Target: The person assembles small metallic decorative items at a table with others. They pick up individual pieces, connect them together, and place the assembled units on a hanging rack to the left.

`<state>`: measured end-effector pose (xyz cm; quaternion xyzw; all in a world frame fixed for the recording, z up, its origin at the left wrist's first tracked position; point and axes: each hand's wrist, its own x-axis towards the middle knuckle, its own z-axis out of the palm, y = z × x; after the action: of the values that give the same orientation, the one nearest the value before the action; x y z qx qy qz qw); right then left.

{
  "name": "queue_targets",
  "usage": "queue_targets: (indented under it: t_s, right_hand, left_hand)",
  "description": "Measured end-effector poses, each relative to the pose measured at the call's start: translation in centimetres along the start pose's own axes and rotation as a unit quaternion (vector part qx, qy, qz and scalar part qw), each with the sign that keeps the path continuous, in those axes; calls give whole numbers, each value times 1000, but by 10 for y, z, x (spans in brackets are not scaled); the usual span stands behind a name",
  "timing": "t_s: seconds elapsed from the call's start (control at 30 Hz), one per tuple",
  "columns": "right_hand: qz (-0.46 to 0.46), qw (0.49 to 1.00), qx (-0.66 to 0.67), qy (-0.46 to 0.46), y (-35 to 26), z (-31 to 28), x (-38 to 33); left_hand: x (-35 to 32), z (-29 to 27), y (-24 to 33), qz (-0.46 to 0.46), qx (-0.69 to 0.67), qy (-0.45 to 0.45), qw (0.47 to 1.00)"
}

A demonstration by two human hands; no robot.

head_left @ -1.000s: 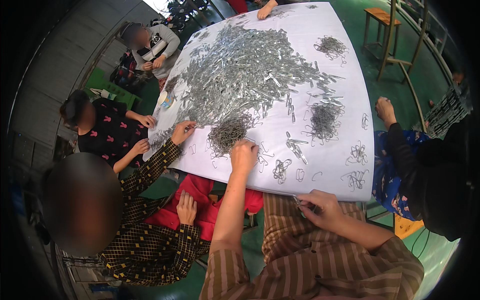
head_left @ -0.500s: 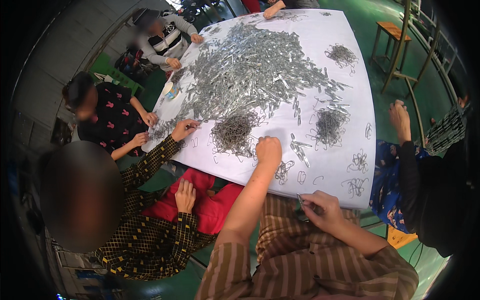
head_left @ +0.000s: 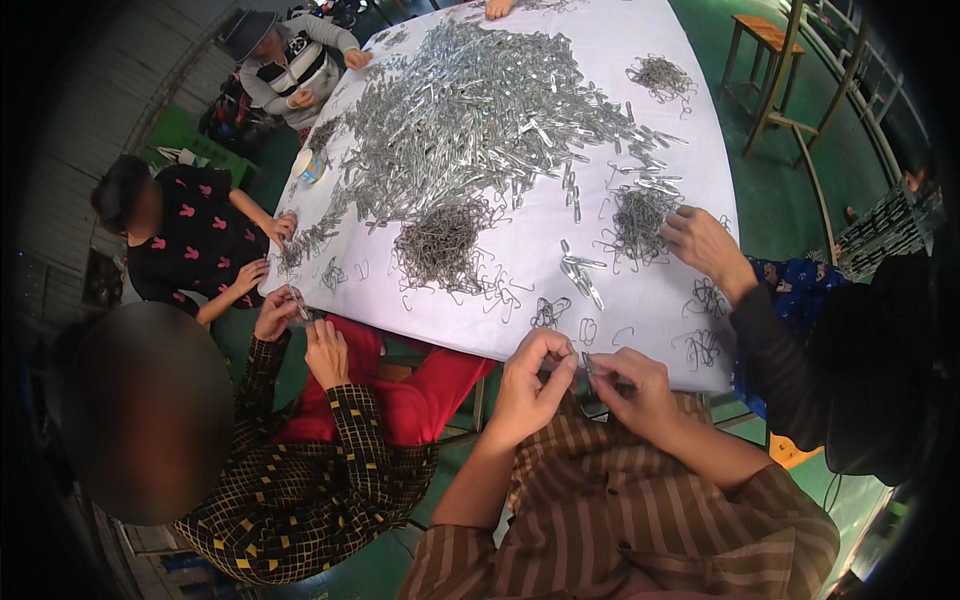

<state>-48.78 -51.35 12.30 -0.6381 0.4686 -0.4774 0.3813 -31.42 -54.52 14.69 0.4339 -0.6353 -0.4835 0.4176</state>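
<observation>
Both hands are meeting at the near edge of the white table (head_left: 640, 310): left hand (head_left: 530, 385) and right hand (head_left: 630, 385) are pinching a small, thin, silvery metal clip (head_left: 588, 365) between fingertips.

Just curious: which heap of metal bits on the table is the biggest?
The broad silver heap at the far end of the white table; the tangled piles nearer the hands are much smaller.

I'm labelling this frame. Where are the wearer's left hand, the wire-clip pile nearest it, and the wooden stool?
left hand (head_left: 530, 385), head view, on its back.
wire-clip pile (head_left: 440, 245), head view, on its middle.
wooden stool (head_left: 757, 27), head view, on its seat.
</observation>
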Motion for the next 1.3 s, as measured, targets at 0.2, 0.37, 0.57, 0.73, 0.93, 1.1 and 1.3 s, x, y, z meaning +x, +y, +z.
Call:
queue_targets:
  t_s: [0.2,0.37,0.57,0.73,0.93,1.1,1.3]
  right_hand:
    - [-23,1000,-12,6,2,1,0]
    - [-68,998,14,8,7,0,2]
    - [-65,997,30,-5,17,-16,9]
    - [-3,994,-81,69,64,-12,9]
    - [-68,980,-168,83,93,-3,16]
    - [-70,964,-238,95,111,9,51]
    - [-62,937,-339,52,124,32,93]
  left_hand:
    - [-1,10,-2,-19,5,47,999]
    - [-7,9,-5,59,-7,-24,998]
    - [-7,1,19,212,35,-32,976]
    - [-2,-14,60,259,9,7,966]
    - [-4,-27,98,296,-57,77,950]
    - [-11,-19,101,284,-63,65,954]
    - [-24,-10,79,244,-85,40,965]
